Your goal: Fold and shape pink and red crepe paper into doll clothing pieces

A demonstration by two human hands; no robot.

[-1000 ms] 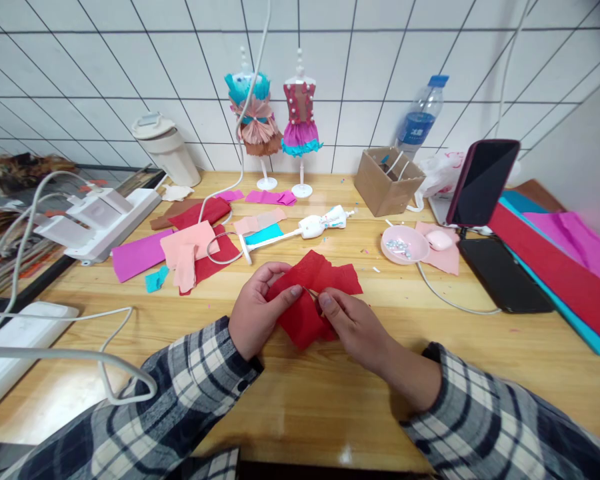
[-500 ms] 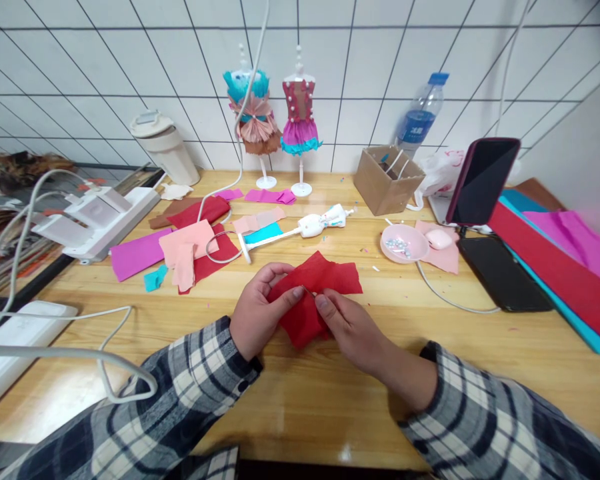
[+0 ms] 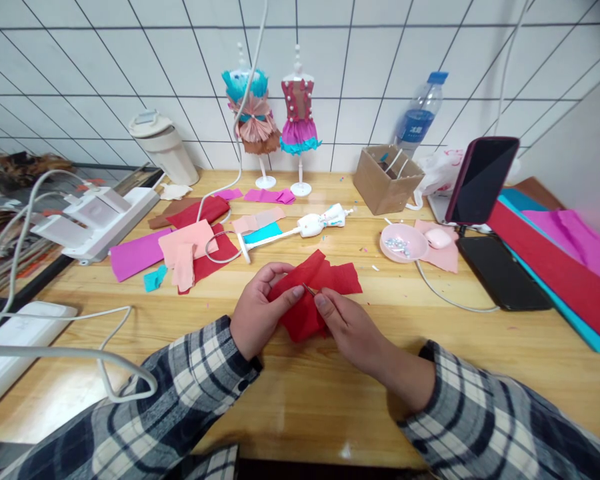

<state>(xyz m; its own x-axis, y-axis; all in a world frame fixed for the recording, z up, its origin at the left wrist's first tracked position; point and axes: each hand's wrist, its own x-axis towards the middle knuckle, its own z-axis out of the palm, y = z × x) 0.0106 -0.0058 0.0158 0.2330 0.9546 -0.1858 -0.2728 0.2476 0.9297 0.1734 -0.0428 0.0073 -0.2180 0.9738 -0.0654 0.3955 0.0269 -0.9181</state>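
My left hand (image 3: 261, 312) pinches a piece of red crepe paper (image 3: 303, 320) between thumb and fingers, just above the table. Against the paper, my right hand (image 3: 350, 327) is closed on a thin pointed metal tool (image 3: 311, 291); its tip lies by my left thumb, and its exact kind is mostly hidden by my fingers. Beyond my hands a small white dress form (image 3: 316, 225) lies on its side with its stand towards the left. Behind it, two dress forms stand upright, one in a turquoise and peach paper outfit (image 3: 253, 113), the other in a red bodice and magenta skirt (image 3: 300, 127).
Coloured paper scraps (image 3: 190, 241) lie at left near a power strip (image 3: 107, 220) and a cup (image 3: 165, 147). At right are a pink bowl of beads (image 3: 404, 243), a cardboard box (image 3: 387, 180), a bottle (image 3: 420, 120), a propped phone (image 3: 484, 180) and long paper sheets (image 3: 555, 267).
The red crepe paper has shifted slightly and its lower edge sits a little higher. More of the thin tool shows between my hands, which have barely moved.
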